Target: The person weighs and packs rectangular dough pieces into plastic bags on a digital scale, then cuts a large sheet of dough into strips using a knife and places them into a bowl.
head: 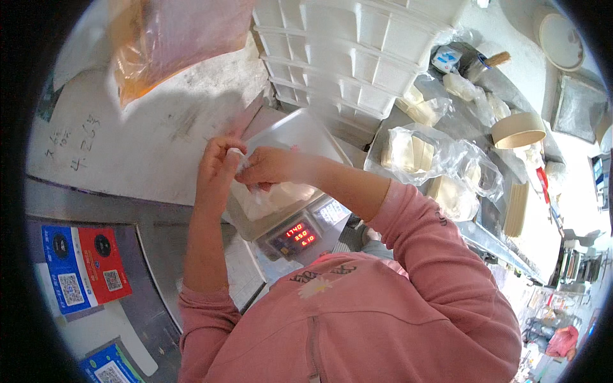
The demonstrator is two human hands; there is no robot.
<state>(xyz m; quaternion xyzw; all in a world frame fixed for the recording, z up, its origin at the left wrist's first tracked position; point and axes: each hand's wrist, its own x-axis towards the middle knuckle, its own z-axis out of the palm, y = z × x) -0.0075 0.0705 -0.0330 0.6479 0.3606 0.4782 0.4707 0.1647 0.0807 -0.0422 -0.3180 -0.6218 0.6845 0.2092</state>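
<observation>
A clear plastic bag (285, 195) with something pale inside lies on the metal pan (330, 136) of a digital scale. My left hand (214, 165) pinches the gathered, whitish top of this bag. Close against it, my right hand (273, 165) grips the same bunched plastic, its fingers curled. What the bag holds is partly hidden by my right hand and forearm. Facing me below the pan, the scale's display (300, 233) glows with red digits.
A white plastic crate (335, 57) stands beyond the scale. To the right, bagged pale dough sheets (409, 151) lie on a counter beside a round tan ring (518, 130). Payment-code cards (86, 268) are at lower left. An orange-edged plastic package (182, 43) sits upper left.
</observation>
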